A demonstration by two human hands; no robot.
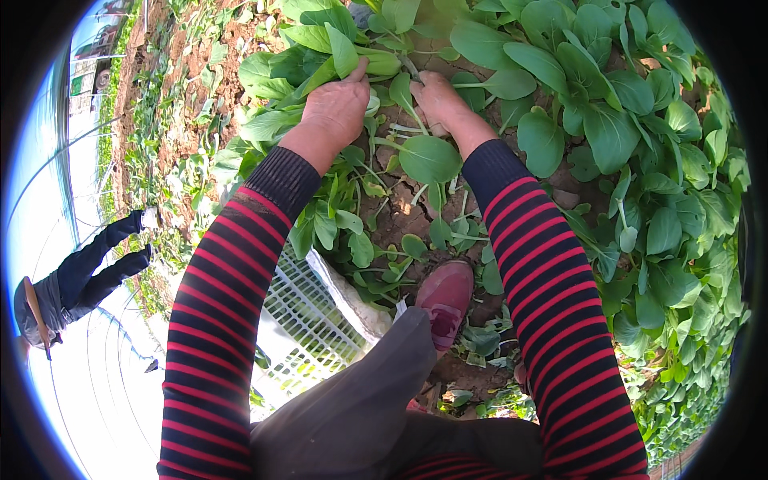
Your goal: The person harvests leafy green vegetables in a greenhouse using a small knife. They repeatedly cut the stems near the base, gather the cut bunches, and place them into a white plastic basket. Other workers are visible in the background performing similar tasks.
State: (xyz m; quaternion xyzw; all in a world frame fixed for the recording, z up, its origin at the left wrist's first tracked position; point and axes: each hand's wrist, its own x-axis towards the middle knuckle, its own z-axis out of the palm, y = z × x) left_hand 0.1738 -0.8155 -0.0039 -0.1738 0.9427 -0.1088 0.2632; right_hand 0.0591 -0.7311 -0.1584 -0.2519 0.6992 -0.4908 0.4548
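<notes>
My left hand (339, 103) grips a leafy bok choy (381, 62) near its pale green base, its leaves spreading to the left. Close to that base, my right hand (441, 101) is closed around a small tool with a narrow metal blade (410, 67), apparently a knife; its handle is hidden in my fingers. The blade points toward the stem end, and I cannot tell whether it touches. Beneath my left wrist lie more cut-looking greens (327, 225). A single round leaf (429, 159) stands out between my forearms above cracked soil (402, 207).
Dense bok choy plants (606, 126) fill the right side. A white plastic crate (312, 312) with a pale sheet (345, 294) along its edge is beside my left leg. My red shoe (445, 297) rests on the soil. Another person (90, 276) stands far left near plastic greenhouse film (36, 180).
</notes>
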